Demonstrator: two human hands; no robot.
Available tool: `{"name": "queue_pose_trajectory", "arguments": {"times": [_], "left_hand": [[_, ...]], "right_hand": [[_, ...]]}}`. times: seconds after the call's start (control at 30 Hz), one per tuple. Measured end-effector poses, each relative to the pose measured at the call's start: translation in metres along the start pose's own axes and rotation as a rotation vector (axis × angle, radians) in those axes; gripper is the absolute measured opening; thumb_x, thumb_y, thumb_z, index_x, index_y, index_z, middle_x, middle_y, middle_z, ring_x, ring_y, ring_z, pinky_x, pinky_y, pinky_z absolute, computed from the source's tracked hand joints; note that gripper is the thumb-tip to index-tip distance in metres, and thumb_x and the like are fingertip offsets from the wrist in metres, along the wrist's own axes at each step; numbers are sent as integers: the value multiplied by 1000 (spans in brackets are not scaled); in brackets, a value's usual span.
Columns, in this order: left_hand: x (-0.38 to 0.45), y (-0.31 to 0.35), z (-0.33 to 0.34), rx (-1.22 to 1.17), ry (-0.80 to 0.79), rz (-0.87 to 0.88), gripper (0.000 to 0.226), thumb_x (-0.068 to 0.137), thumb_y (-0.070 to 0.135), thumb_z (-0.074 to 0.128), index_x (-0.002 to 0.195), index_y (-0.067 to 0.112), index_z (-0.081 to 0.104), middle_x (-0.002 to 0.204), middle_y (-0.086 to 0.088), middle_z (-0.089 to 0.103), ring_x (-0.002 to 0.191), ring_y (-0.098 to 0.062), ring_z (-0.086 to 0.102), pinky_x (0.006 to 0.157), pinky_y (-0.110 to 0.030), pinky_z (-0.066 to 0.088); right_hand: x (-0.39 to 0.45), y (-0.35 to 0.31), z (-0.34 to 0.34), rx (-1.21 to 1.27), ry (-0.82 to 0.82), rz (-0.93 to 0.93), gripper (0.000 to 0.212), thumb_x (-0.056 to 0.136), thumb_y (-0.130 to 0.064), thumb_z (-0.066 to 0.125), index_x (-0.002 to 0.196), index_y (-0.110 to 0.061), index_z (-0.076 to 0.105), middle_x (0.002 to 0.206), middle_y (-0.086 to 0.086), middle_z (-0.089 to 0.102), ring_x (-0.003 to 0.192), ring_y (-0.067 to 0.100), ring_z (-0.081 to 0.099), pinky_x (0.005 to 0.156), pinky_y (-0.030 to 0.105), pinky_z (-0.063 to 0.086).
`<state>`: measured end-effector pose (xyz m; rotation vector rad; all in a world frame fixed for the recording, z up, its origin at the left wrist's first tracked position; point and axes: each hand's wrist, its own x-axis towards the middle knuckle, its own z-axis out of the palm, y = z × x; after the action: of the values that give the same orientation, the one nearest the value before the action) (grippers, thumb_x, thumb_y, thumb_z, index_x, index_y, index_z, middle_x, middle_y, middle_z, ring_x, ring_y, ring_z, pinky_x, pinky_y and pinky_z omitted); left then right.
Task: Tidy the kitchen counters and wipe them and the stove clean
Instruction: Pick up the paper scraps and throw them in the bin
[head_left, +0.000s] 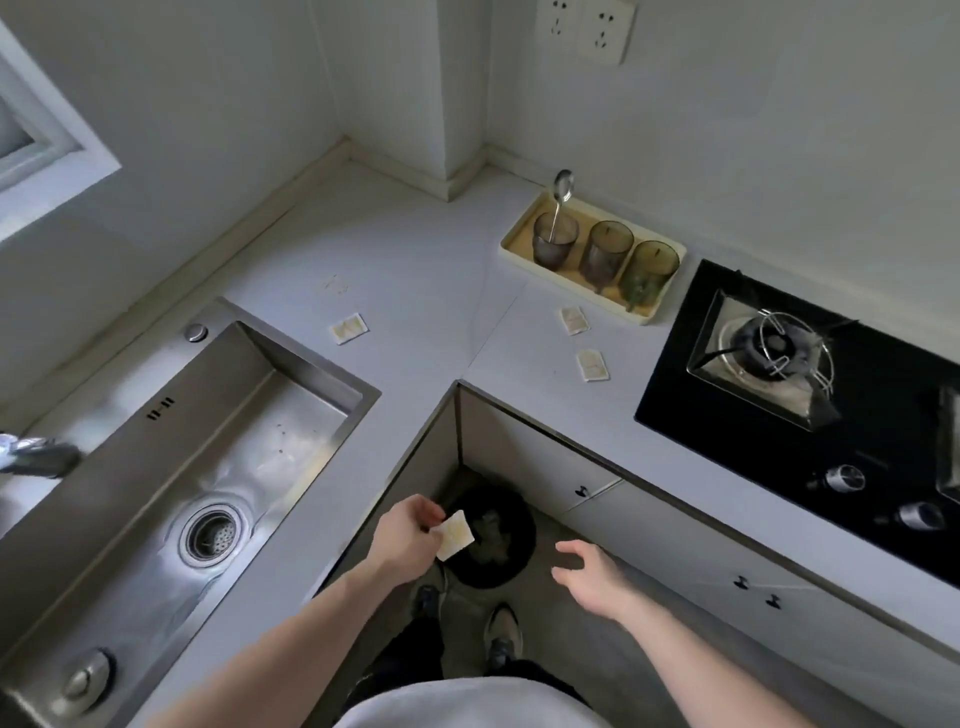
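My left hand (410, 535) pinches a small pale square packet (455, 535) over the black round bin (511, 561) on the floor in the counter's corner. My right hand (592, 574) hovers to the right of the bin, fingers spread and holding nothing. Three more packets lie on the grey counter (415, 270): one near the sink (348, 328) and two left of the stove, the upper packet (574, 320) and the lower packet (592, 365). The black glass stove (727, 384) sits at right.
A steel sink (130, 478) fills the left, with the tap's end (36, 457) over it. A cream tray (514, 244) holds three glasses, one with a spoon (562, 192). Cabinet doors with knobs run under the stove. My feet stand beside the bin.
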<state>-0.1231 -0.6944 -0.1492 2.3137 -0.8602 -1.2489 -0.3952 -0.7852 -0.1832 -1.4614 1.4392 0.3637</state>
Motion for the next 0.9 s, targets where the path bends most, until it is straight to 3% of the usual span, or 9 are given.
{"name": "queue_pose_trajectory", "arguments": {"times": [0.13, 0.23, 0.3, 0.37, 0.5, 0.73, 0.8, 0.9], "left_hand": [[37, 20, 18, 59, -109, -14, 25, 82, 11, 60, 100, 27, 67, 105, 7, 70, 97, -14, 65, 78, -22, 51], [56, 25, 26, 141, -154, -7, 32, 86, 14, 63, 116, 23, 66, 119, 4, 68, 108, -18, 65, 88, -25, 53], [63, 24, 23, 218, -197, -1, 42, 86, 18, 66, 127, 21, 62, 126, 3, 66, 116, -20, 64, 92, -26, 51], [67, 23, 14, 248, -226, 11, 45, 85, 16, 66, 129, 22, 62, 129, 3, 65, 119, -19, 63, 95, -25, 51], [63, 22, -22, 226, -221, 107, 32, 85, 15, 67, 114, 30, 66, 119, 7, 68, 115, -17, 64, 98, -28, 53], [76, 33, -139, 64, 28, 207, 23, 93, 17, 66, 112, 29, 66, 108, 8, 67, 89, -6, 67, 66, -17, 49], [100, 36, -170, 118, 136, 257, 26, 87, 17, 67, 110, 28, 70, 108, 5, 70, 86, -8, 67, 69, -23, 51], [141, 39, -203, 246, 215, 280, 37, 83, 16, 66, 119, 25, 69, 133, 0, 58, 95, -16, 65, 84, -29, 50]], "right_hand": [[-7, -6, -6, 45, 57, -27, 45, 97, -31, 64, 141, -27, 54, 148, -7, 47, 122, 11, 55, 98, 23, 42], [-9, -18, -5, 127, 90, -27, 42, 97, -30, 64, 137, -30, 55, 138, -8, 53, 97, -1, 60, 77, 15, 42], [-10, -26, -3, 171, 99, -18, 41, 96, -31, 64, 136, -32, 55, 136, -5, 57, 89, -7, 61, 70, 9, 40], [-11, -35, 0, 198, 112, -42, 41, 97, -30, 63, 137, -32, 55, 137, -11, 50, 92, -8, 62, 71, 10, 41], [-11, -53, 1, 223, 124, -81, 36, 97, -31, 62, 132, -38, 54, 144, -17, 40, 99, -7, 64, 90, 22, 50], [-13, -108, -9, 244, 168, -170, 34, 99, -29, 61, 129, -43, 52, 148, -18, 40, 96, -17, 62, 81, 11, 44], [-15, -126, -16, 234, 189, -211, 36, 100, -31, 60, 132, -43, 52, 148, -21, 39, 102, -13, 62, 81, 11, 45], [-15, -155, -30, 220, 221, -261, 37, 99, -33, 61, 133, -47, 51, 143, -20, 47, 109, -9, 61, 79, 10, 45]]}}
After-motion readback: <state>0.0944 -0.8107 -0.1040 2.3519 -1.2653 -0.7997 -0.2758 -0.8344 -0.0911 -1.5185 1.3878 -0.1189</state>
